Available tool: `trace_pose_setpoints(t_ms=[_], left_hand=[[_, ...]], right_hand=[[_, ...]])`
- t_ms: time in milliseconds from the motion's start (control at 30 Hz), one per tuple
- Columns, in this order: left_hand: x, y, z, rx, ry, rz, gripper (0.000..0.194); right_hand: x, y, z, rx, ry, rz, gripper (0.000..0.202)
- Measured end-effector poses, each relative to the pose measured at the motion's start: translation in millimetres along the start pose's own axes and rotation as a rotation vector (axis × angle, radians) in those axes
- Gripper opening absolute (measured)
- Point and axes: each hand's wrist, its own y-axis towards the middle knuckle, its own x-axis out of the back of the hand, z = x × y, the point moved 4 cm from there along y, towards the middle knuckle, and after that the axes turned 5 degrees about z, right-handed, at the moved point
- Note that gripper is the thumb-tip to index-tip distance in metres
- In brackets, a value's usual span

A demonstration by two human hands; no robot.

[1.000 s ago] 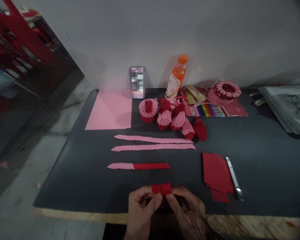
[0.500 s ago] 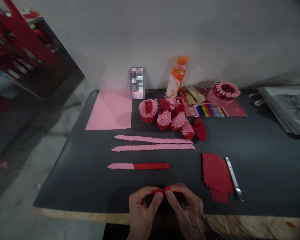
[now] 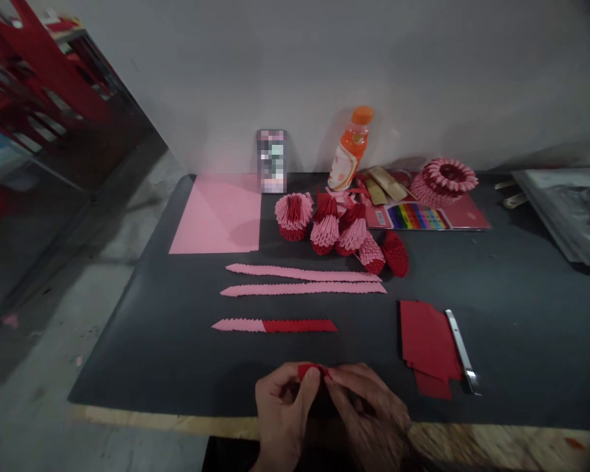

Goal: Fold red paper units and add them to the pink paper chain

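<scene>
Near the front edge of the table, my left hand (image 3: 286,400) pinches a small piece of red paper (image 3: 305,371) between thumb and forefinger. My right hand (image 3: 366,400) closes its fingertips on the right end of the same paper, which is partly hidden. Beyond the hands lies a chain of interlocked folded pieces (image 3: 275,325), pink on the left and red on the right. Two longer pink chains (image 3: 302,288) lie behind it. To the right rests a stack of red paper slips (image 3: 425,341), with a silver utility knife (image 3: 462,351) beside it.
Several pink and red folded-paper shapes (image 3: 324,226) stand farther back. Behind them are an orange drink bottle (image 3: 349,151), a round paper piece (image 3: 445,183) and a packet (image 3: 423,216). A phone (image 3: 272,160) leans on the wall near pink sheets (image 3: 216,213). A plastic-covered stack (image 3: 565,210) lies far right.
The red paper has shifted from a thin, flat-lying strip to a tilted piece showing more of its face. My right fingers have moved slightly right and stretched along it.
</scene>
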Motion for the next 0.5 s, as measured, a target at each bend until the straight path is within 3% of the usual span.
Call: trace_pose_setpoints(t_ms=[167,300,433,500], left_hand=[[-0.9,-1.6,-1.2,0.042,-0.009,-0.004,0.062],[0.2,-1.9,-2.8,0.111,-0.05,0.064,0.065],[0.7,-1.9,-1.9,0.179,-0.114,0.072,0.066],[0.6,-2.1,-0.7,0.191,-0.145,0.083,0.065]], right_hand=[[4.5,-12.6,-8.1,0.132,-0.044,0.02,0.028],[15.6,-20.0,-12.4,0.264,-0.207,0.122,0.05],[27.4,-16.8,-12.1,0.403,-0.377,0.386,0.073],[32.5,-13.0,-12.3,0.411,-0.394,0.498,0.075]])
